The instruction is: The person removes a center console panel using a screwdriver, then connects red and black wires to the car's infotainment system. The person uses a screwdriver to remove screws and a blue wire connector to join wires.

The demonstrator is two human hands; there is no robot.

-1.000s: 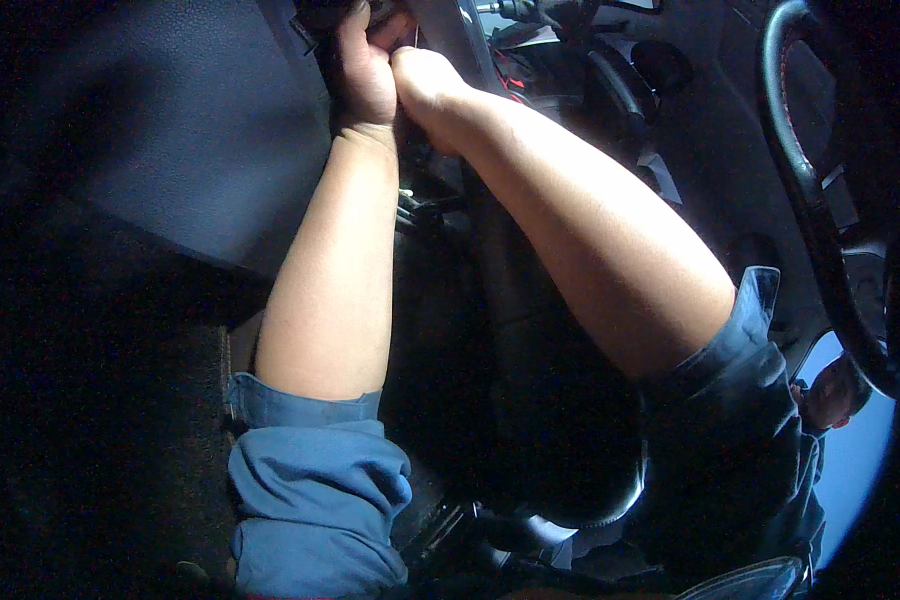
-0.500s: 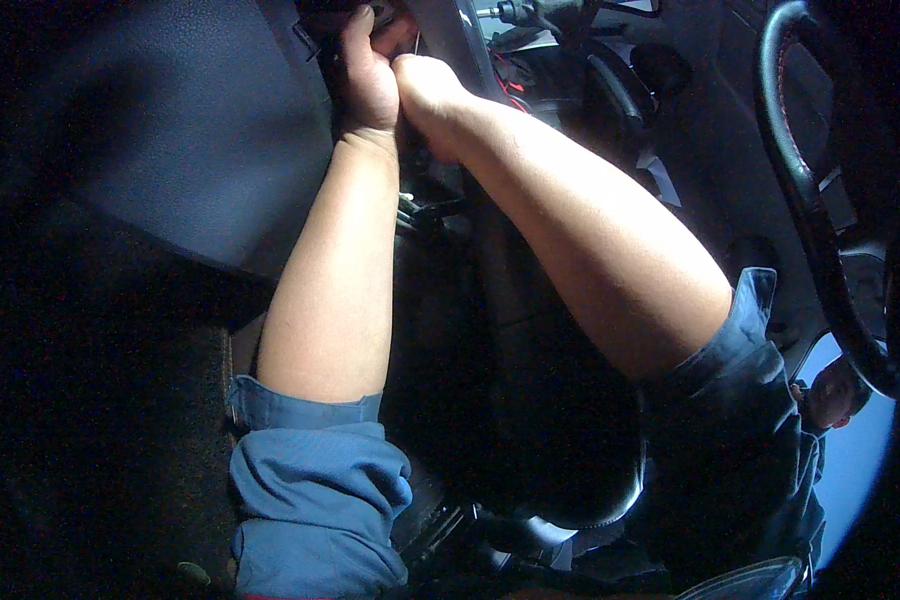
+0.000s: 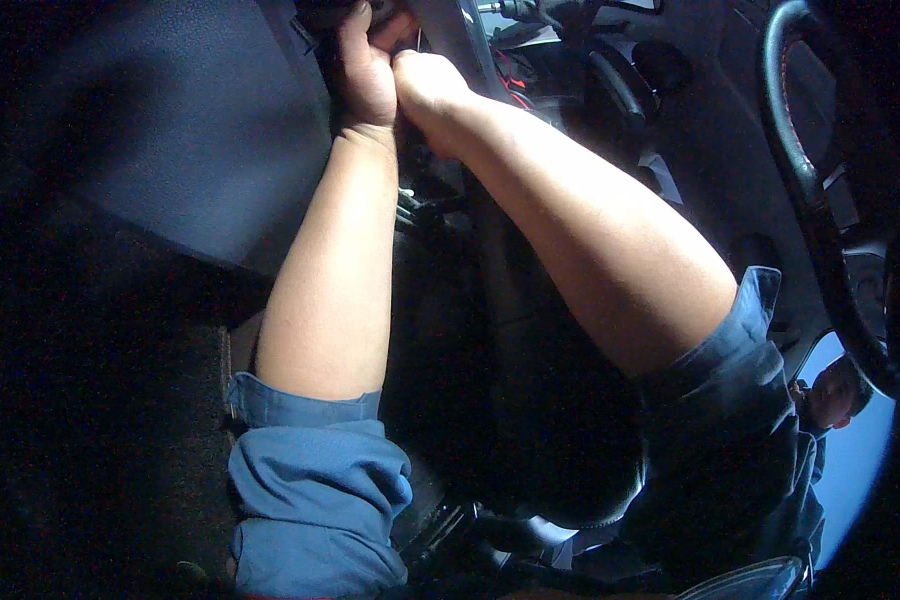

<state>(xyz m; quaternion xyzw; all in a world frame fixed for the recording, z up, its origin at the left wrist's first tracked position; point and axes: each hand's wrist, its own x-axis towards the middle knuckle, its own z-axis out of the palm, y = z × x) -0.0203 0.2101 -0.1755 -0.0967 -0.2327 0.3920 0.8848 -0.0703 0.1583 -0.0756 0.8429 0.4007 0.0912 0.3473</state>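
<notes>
Both my hands reach to the top of the view, into a dark recess in a car's interior beside a dark grey textured panel (image 3: 195,120). My left hand (image 3: 368,85) has its thumb pointing up along a dark part, its fingers bent to the right in shadow; what they hold is hidden. Against its wrist side, my right hand (image 3: 430,85) is closed in a fist, brightly lit. A thin light line rises just above this fist; I cannot tell what it is. Further down, between my forearms, thin dark parts with a pale tip (image 3: 407,200) show.
A black steering wheel (image 3: 795,150) with red stitching curves along the right. Red wires (image 3: 513,85) and a metal shaft (image 3: 490,8) lie exposed right of my hands. At the far right another person (image 3: 835,395) is outside against blue sky. Deep shadow hides much below.
Both hands stay in the same place, in nearly the same pose. The whole view has shifted very slightly.
</notes>
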